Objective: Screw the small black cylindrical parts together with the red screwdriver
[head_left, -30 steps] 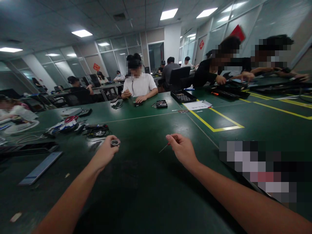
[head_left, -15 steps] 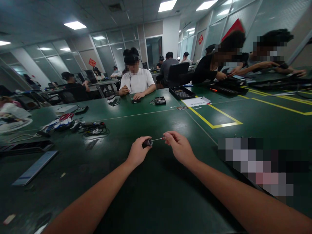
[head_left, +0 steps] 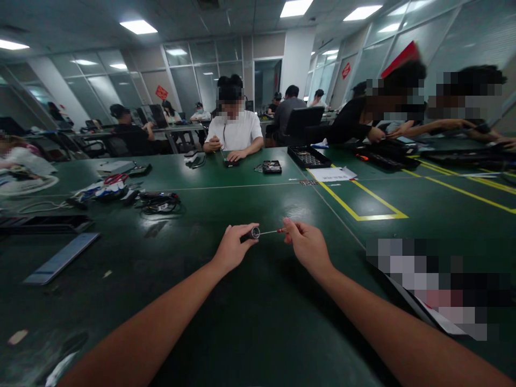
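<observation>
Between the thumb and fingers of my left hand (head_left: 233, 248) is a small dark cylinder (head_left: 253, 233) with a pale round rim, its end turned toward the right. My right hand (head_left: 308, 244) pinches the red handle of a thin screwdriver (head_left: 269, 232). The screwdriver's metal shaft points left, and its tip reaches the cylinder's rim; I cannot tell how far in it goes. Both hands are over the green tabletop (head_left: 250, 322).
Bundled black cables (head_left: 159, 203) and a grey-blue flat panel (head_left: 62, 258) lie to the left. A black tray (head_left: 308, 157) and a white paper (head_left: 332, 174) lie farther back. Across the table a person in white (head_left: 236, 131) works; more people sit at the right.
The whole view has shifted slightly, so both hands appear a little farther right. The cylinder's open end now faces more toward me. Both grips stay the same.
</observation>
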Motion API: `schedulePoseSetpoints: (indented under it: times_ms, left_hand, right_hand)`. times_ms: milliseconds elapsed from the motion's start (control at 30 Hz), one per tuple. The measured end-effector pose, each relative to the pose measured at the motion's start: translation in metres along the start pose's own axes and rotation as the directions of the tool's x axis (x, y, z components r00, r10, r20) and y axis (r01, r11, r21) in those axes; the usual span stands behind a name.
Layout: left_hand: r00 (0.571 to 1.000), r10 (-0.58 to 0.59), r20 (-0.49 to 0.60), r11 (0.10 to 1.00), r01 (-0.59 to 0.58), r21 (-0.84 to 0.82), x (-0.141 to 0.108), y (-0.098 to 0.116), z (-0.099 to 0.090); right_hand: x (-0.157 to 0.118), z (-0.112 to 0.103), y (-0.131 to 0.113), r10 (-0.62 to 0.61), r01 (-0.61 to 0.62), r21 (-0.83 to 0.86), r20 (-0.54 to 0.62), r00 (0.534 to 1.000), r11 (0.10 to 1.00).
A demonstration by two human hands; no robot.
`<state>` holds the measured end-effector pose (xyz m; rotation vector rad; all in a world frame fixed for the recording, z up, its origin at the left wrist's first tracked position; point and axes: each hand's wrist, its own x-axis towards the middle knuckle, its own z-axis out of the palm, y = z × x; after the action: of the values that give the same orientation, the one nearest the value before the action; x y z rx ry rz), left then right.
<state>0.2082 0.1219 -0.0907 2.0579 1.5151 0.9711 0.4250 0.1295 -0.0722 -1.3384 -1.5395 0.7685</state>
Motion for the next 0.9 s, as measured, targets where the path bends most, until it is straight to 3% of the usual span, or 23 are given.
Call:
schedulePoseSetpoints:
  times_ms: [200, 367, 600, 900]
  left_hand:
    - [0.999, 0.003, 0.036, 1.000, -0.003, 0.002, -0.002, -0.002, 0.000]
    - [0.995, 0.030, 0.091, 0.999, -0.033, 0.027, -0.003, -0.001, 0.000]
    - [0.995, 0.036, 0.090, 0.999, -0.036, -0.002, -0.004, -0.003, 0.001]
    - [0.999, -0.004, 0.054, 1.000, 0.004, -0.004, -0.002, -0.001, -0.002]
  right_hand:
    - [0.003, -0.004, -0.001, -0.009, -0.001, -0.137, -0.069, 0.998, 0.991]
    - [0.006, -0.003, 0.003, 0.075, -0.078, -0.024, -0.121, 0.990, 0.997]
    - [0.007, 0.001, 0.007, 0.128, -0.115, 0.085, -0.166, 0.978, 0.990]
    - [0.007, 0.003, 0.012, 0.140, -0.132, 0.065, -0.142, 0.980, 0.989]
